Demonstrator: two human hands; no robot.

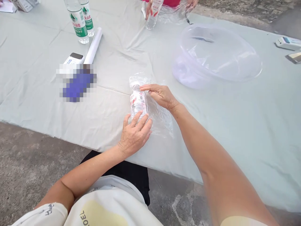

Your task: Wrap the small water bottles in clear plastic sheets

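Observation:
A small clear plastic water bottle with a white and red label lies on the covered table, its capped end pointing away from me. Clear plastic film surrounds it and spreads out to its right. My left hand rests over the bottle's near end, fingers spread. At the bottle's neck, my right hand touches the film from the right side with its fingers stretched out flat. Whether the film is a bag or a loose sheet I cannot tell.
A translucent plastic basin stands to the right. Two large water bottles and a white roll are at the left, near a blurred blue patch. Across the table, another person's hand holds a bottle. Small devices lie far right.

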